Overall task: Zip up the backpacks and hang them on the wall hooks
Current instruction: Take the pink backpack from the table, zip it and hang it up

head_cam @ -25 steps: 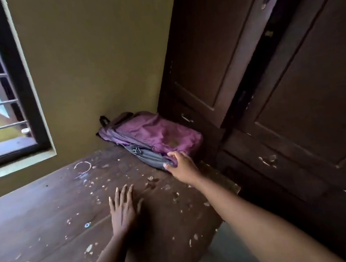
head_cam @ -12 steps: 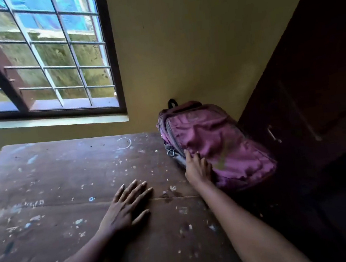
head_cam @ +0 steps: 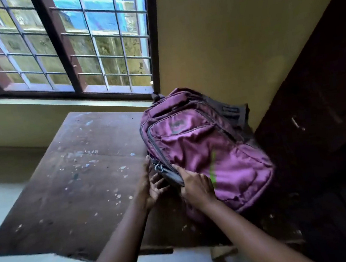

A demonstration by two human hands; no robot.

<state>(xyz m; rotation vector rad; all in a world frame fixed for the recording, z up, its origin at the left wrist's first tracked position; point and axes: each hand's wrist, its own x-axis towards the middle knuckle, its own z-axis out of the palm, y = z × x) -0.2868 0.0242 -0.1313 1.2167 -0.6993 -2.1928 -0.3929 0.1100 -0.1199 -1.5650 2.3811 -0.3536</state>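
Observation:
A purple backpack [head_cam: 205, 146] lies front side up on the right part of a dark wooden table [head_cam: 81, 176], its top handle toward the wall. A grey side pocket with metal zip pulls [head_cam: 161, 168] shows at its left edge. My left hand [head_cam: 154, 188] is at that left edge, fingers curled under the grey pocket. My right hand [head_cam: 194, 186] presses on the backpack's lower left front, fingers reaching to the zip line. No wall hooks are in view.
A barred window [head_cam: 57, 47] fills the upper left, above a ledge. A yellow wall stands behind the backpack. A dark wooden cupboard [head_cam: 322, 100] with handles rises close on the right. The table is speckled with paint; pale floor lies to the left and in front.
My left hand left the tabletop and came to the backpack's left edge. My right hand slid along onto the front. The view shifted left and back.

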